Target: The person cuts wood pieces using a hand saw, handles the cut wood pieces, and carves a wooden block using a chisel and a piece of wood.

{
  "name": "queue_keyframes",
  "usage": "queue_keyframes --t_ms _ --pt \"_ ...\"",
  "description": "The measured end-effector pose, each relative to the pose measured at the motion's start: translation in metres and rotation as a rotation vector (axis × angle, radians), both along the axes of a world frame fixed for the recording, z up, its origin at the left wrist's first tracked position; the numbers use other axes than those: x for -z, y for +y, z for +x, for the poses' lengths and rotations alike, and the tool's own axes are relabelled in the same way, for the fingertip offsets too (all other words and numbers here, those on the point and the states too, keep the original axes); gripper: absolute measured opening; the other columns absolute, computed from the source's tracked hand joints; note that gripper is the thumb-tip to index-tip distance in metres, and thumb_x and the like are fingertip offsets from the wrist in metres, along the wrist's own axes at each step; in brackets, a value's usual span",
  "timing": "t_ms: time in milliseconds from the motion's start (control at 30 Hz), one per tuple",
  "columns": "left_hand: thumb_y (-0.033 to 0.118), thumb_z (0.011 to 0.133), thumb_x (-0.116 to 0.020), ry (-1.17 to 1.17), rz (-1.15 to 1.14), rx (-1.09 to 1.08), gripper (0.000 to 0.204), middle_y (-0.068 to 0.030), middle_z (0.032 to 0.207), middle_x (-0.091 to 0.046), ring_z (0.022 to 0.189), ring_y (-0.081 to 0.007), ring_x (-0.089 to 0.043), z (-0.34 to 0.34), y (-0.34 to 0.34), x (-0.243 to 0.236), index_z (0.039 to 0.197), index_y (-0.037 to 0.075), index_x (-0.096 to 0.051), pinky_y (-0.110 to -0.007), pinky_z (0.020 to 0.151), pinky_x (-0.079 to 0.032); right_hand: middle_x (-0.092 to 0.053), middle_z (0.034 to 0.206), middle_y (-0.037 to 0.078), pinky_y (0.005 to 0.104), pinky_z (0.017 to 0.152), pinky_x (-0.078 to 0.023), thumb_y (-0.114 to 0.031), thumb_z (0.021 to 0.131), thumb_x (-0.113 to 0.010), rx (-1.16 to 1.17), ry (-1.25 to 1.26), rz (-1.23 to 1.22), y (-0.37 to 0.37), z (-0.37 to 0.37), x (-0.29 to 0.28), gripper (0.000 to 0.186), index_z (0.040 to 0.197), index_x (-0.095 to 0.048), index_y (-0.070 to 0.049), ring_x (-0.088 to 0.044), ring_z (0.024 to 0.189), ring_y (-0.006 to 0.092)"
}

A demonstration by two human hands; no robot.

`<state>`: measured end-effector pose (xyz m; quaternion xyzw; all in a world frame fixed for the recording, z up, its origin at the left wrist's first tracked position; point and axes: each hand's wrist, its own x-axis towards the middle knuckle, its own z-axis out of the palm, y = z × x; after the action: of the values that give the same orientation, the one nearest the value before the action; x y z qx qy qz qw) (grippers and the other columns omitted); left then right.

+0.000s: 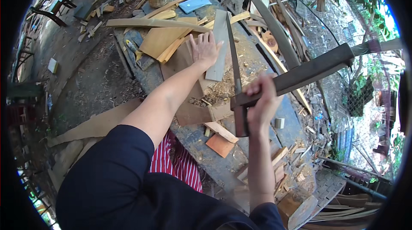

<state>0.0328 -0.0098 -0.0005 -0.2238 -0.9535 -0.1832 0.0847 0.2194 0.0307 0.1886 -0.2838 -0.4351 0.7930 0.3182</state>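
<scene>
Head view: the right hand (262, 103) grips the frame saw (315, 69); the left hand (204, 51), fingers spread, rests against the grey board (220, 56) on the desk (185, 137). Slack pressure could let the board skid, bringing the blade (233, 52) onto the thumb.

The right hand (262, 103) hides part of the saw (313, 69).

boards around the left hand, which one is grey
The straight, narrow board just right of the left hand, alongside the saw blade; its grey sets it apart from the tan boards to the hand's left.
</scene>
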Motion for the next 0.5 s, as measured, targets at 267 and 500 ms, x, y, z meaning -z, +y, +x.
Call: queue_keyframes --t_ms 267,500 --pt "0.062 0.079 -0.055 -0.102 0.005 0.173 0.089 -0.0106 0.143 -0.034 0.135 -0.0251 -0.026 0.003 -0.02 -0.01 0.138 0.0 -0.032 -0.057 0.112 -0.003 -0.038 0.059 -0.002 0.0212 0.045 -0.04 -0.01 0.087 -0.06 -0.093 0.158 -0.264 0.128 -0.065 -0.096 0.025 0.071 -0.041 -0.009 -0.04 0.049 0.0078" --pt "0.048 0.076 -0.067 -0.373 -0.039 0.223 0.076 -0.0104 0.144 -0.034 0.134 -0.0265 -0.028 -0.026 -0.025 -0.043 0.138 0.013 -0.039 -0.058 0.109 -0.014 -0.04 0.059 -0.001 0.0218 0.045 -0.043 -0.004 0.087 -0.053 -0.023 0.183 -0.492 0.239 -0.076 -0.118 0.02 0.076 -0.036 -0.008 -0.042 0.047 0.0102"
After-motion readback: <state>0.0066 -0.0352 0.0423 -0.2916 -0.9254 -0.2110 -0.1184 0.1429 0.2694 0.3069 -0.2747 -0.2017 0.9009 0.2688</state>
